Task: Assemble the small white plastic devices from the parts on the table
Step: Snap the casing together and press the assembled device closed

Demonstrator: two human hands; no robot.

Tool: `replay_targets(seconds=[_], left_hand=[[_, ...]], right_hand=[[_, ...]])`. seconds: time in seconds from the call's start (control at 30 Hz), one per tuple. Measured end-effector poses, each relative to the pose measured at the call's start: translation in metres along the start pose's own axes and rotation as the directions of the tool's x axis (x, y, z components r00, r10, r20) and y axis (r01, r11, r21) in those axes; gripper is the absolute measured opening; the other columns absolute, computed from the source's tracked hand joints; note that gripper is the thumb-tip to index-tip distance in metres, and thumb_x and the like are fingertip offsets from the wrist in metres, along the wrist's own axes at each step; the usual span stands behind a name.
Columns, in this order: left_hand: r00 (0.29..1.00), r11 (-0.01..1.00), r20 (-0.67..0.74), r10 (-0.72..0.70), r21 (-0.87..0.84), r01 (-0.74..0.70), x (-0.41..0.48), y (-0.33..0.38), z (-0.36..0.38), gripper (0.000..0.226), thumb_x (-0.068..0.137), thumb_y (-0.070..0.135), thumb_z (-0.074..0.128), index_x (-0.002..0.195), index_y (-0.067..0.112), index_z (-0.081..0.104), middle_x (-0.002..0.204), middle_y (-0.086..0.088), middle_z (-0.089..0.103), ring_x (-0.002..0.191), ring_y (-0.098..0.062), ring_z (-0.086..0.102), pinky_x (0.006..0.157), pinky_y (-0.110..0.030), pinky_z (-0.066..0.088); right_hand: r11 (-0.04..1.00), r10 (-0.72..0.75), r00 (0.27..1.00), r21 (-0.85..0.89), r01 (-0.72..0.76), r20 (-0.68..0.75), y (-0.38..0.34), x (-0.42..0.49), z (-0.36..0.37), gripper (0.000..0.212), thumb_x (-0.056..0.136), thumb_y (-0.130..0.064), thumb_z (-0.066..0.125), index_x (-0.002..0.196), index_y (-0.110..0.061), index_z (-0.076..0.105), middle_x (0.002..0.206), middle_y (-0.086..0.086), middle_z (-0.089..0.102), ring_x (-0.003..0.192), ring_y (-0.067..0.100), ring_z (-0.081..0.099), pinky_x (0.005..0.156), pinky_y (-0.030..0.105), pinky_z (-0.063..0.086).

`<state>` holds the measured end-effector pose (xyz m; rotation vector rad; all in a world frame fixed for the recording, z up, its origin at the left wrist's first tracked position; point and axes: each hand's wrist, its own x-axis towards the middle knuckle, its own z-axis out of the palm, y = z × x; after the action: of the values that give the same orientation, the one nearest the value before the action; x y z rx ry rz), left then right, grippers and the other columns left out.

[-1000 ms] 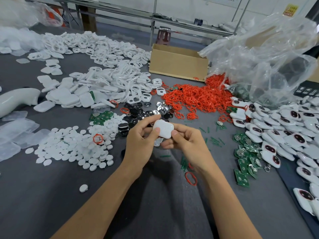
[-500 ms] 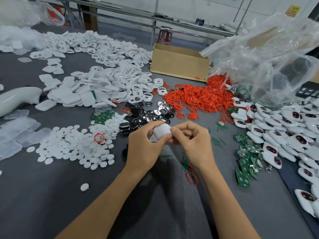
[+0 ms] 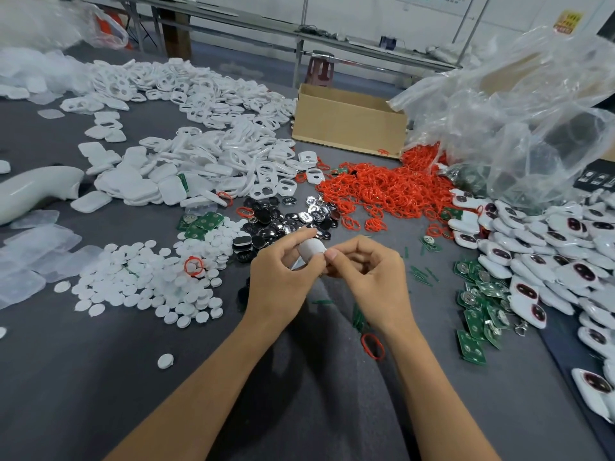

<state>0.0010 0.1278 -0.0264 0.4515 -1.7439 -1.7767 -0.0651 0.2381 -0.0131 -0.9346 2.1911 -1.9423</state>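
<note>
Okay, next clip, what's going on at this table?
A person holds one small white plastic device above the grey table, pinched between the left hand and the right hand. Loose parts lie around: white discs on the left, red rings farther back, green circuit boards on the right beside a pile of white units with dark windows.

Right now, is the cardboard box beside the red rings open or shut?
Open: the cardboard box has no flaps across its top; its inner wall shows. Contents: cannot tell.
</note>
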Motion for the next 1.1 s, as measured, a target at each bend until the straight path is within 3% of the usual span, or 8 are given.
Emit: replay_targets(seconds=[0.1, 0.2, 0.33, 0.47, 0.6, 0.77, 0.93, 1.1], left_hand=[[0.999, 0.994, 0.006, -0.048, -0.102, 0.048, 0.0008, -0.0018, -0.0009, 0.036, 0.067, 0.017, 0.072, 0.099, 0.033, 0.068, 0.097, 0.011, 0.074, 0.095, -0.003, 0.070, 0.079, -0.018, 0.054], [0.995, 0.987, 0.014, -0.094, -0.132, 0.095, 0.0020, -0.0032, -0.0019, 0.037, 0.077, 0.000, 0.073, 0.105, 0.024, 0.069, 0.097, 0.002, 0.075, 0.087, -0.005, 0.071, 0.074, -0.016, 0.054], [0.995, 0.987, 0.010, -0.094, -0.131, 0.095, 0.0012, -0.0030, -0.0035, 0.032, 0.077, -0.004, 0.072, 0.097, 0.021, 0.070, 0.080, 0.008, 0.075, 0.075, -0.002, 0.070, 0.064, -0.012, 0.052], [0.995, 0.989, 0.009, -0.098, -0.113, 0.098, 0.0018, -0.0027, -0.0039, 0.032, 0.075, -0.006, 0.070, 0.097, 0.018, 0.070, 0.076, 0.011, 0.074, 0.072, 0.003, 0.068, 0.063, -0.011, 0.050], [0.994, 0.987, 0.006, -0.110, -0.115, 0.110, 0.0014, -0.0016, -0.0033, 0.031, 0.072, -0.001, 0.074, 0.093, 0.022, 0.070, 0.076, 0.009, 0.074, 0.069, 0.003, 0.066, 0.062, -0.011, 0.050], [0.990, 0.982, 0.006, -0.141, -0.125, 0.141, 0.0023, -0.0020, -0.0014, 0.032, 0.058, 0.024, 0.070, 0.090, 0.025, 0.070, 0.075, 0.009, 0.074, 0.065, 0.001, 0.066, 0.062, -0.015, 0.051], [0.985, 0.975, 0.027, -0.173, -0.138, 0.175, 0.0037, -0.0042, -0.0024, 0.030, 0.061, 0.022, 0.070, 0.090, 0.026, 0.071, 0.083, 0.003, 0.076, 0.074, -0.010, 0.067, 0.076, -0.029, 0.057], [0.987, 0.998, 0.162, -0.020, -0.050, 0.029, 0.0029, -0.0023, -0.0050, 0.046, 0.076, -0.003, 0.075, 0.112, 0.026, 0.069, 0.114, 0.004, 0.071, 0.100, -0.011, 0.069, 0.082, -0.018, 0.053]], right_hand=[[1.000, -0.021, 1.000, 0.003, 0.021, -0.009, -0.0001, -0.0010, 0.0017, 0.010, 0.085, 0.000, 0.067, 0.077, -0.006, 0.069, 0.069, 0.005, 0.072, 0.066, 0.015, 0.071, 0.069, 0.029, 0.058], [0.998, -0.054, 0.998, -0.044, 0.053, -0.030, -0.0003, -0.0022, 0.0029, 0.012, 0.084, -0.001, 0.069, 0.075, -0.008, 0.069, 0.068, 0.003, 0.072, 0.064, 0.016, 0.070, 0.067, 0.033, 0.058], [0.979, -0.142, 0.989, -0.153, 0.135, -0.035, -0.0005, -0.0047, 0.0037, 0.009, 0.083, -0.004, 0.071, 0.074, -0.009, 0.070, 0.065, 0.000, 0.070, 0.058, 0.021, 0.065, 0.059, 0.034, 0.054], [0.967, -0.185, 0.982, -0.185, 0.178, -0.024, -0.0002, -0.0065, 0.0047, 0.006, 0.081, -0.010, 0.069, 0.076, -0.008, 0.071, 0.067, -0.005, 0.070, 0.060, 0.014, 0.065, 0.061, 0.026, 0.054], [0.954, -0.217, 0.976, -0.213, 0.210, -0.009, 0.0010, -0.0060, 0.0050, 0.005, 0.082, -0.007, 0.069, 0.077, -0.007, 0.070, 0.069, -0.007, 0.070, 0.062, 0.006, 0.065, 0.063, 0.017, 0.052], [0.949, -0.232, 0.973, -0.220, 0.225, -0.007, 0.0003, -0.0061, 0.0049, 0.005, 0.082, -0.007, 0.069, 0.077, -0.008, 0.070, 0.069, -0.014, 0.069, 0.063, 0.002, 0.065, 0.063, 0.013, 0.050], [0.956, -0.204, 0.978, -0.221, 0.191, -0.041, -0.0007, -0.0049, 0.0061, 0.008, 0.083, -0.004, 0.070, 0.076, -0.009, 0.070, 0.067, -0.012, 0.069, 0.060, 0.005, 0.065, 0.062, 0.015, 0.050], [0.984, -0.087, 0.985, -0.167, 0.062, -0.150, -0.0012, -0.0015, 0.0044, 0.009, 0.084, -0.007, 0.070, 0.076, -0.012, 0.070, 0.064, -0.004, 0.068, 0.059, 0.015, 0.065, 0.060, 0.021, 0.051]])
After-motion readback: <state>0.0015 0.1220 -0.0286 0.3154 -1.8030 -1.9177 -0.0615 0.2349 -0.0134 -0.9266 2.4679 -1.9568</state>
